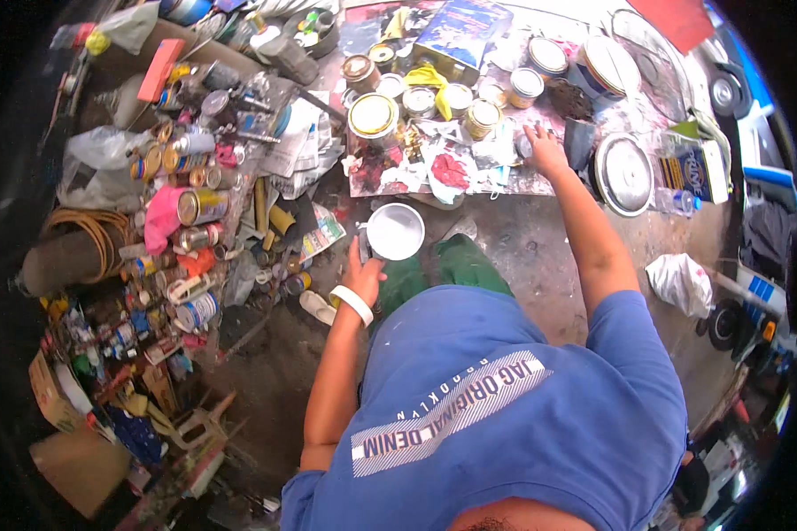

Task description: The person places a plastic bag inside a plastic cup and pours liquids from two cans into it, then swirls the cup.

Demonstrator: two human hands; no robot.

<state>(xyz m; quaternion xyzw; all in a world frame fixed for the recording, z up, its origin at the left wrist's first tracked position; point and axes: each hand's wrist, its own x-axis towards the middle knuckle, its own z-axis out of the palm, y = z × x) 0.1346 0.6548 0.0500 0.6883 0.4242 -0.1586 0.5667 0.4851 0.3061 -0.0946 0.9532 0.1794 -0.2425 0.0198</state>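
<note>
In the head view my left hand (363,276) has its fingers closed at the side of a white round cup (395,232), held in front of my legs near the table's front edge. The cup's inside looks white. Over the table my right hand (547,150) reaches out with its fingers apart. Beside its fingertips is a small pale object (523,146); whether they touch cannot be made out. A dark grey container (579,143) stands just right of that hand. To its left are an open can with a yellowish rim (373,116) and a smaller can (483,119).
The paint-stained table (363,181) carries several cans, a yellow cloth (428,81), a blue box-shaped tin (460,40) and a large round lid (623,174). Cluttered cans and newspapers (297,137) fill the left. A white plastic bag (679,285) lies on the floor at right.
</note>
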